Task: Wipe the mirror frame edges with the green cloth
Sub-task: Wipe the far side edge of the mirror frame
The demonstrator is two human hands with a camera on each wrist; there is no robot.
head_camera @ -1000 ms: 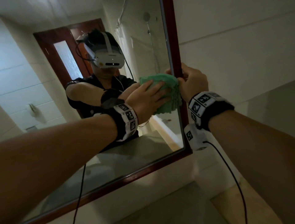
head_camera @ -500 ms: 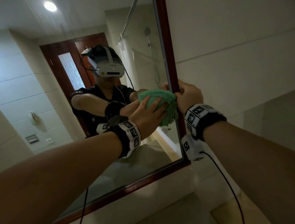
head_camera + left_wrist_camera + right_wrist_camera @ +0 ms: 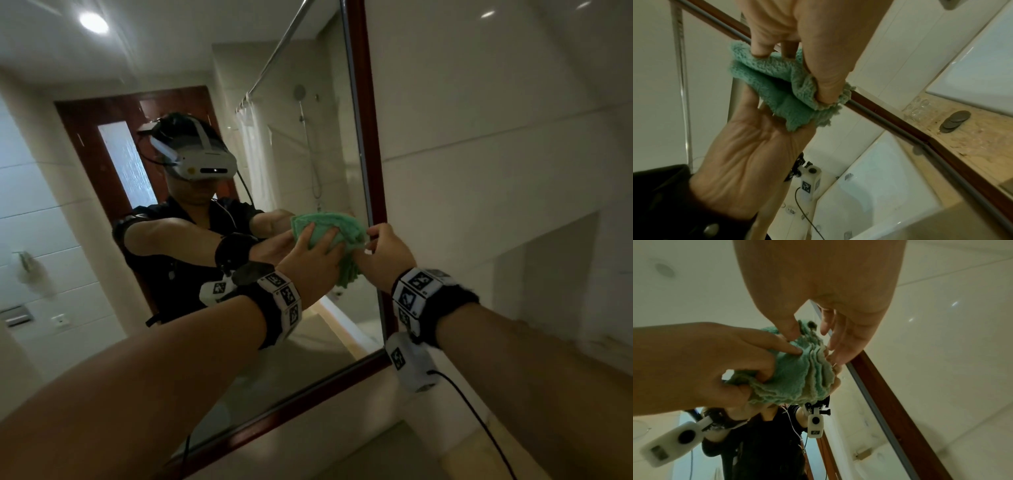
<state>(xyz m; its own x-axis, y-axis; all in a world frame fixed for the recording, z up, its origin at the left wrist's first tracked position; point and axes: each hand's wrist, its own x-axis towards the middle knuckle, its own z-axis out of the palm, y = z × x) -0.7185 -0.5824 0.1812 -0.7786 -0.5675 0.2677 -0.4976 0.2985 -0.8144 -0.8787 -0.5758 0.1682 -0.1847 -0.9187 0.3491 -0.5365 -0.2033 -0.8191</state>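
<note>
Left hand [image 3: 313,262]: fingers curled over and gripping the bunched green terry cloth [image 3: 337,228]; cloth folded into many layers, pressed toward the mirror glass [image 3: 301,171] just inside the frame.

Right hand [image 3: 387,255]: thumb and fingertips pinching the cloth's right-hand edge in the right wrist view, at the point where fabric meets wood; remaining fingers held fairly straight alongside the frame.

Green terry cloth, position: held between both hands, partway up the right-hand side of the mirror, well above the lower right corner. Touching or just beside the frame's inner edge; exact contact hidden by fingers.

Dark reddish-brown wooden mirror frame [image 3: 368,144]: right member long and narrow, running upward from the lower corner and out of view at the top. Bottom member [image 3: 308,404] running leftward from that corner, well apart from the cloth.

Governing relation: frame lies immediately right of the cloth, long axis along the vertical member, so the wipe probably travels up or down that line. Right hand nearer the wood; left hand on the glass side.

Beyond: pale tiled wall [image 3: 496,120] right of the frame; stone table [image 3: 972,129] below, carrying clear drinking glasses [image 3: 917,108].
</note>
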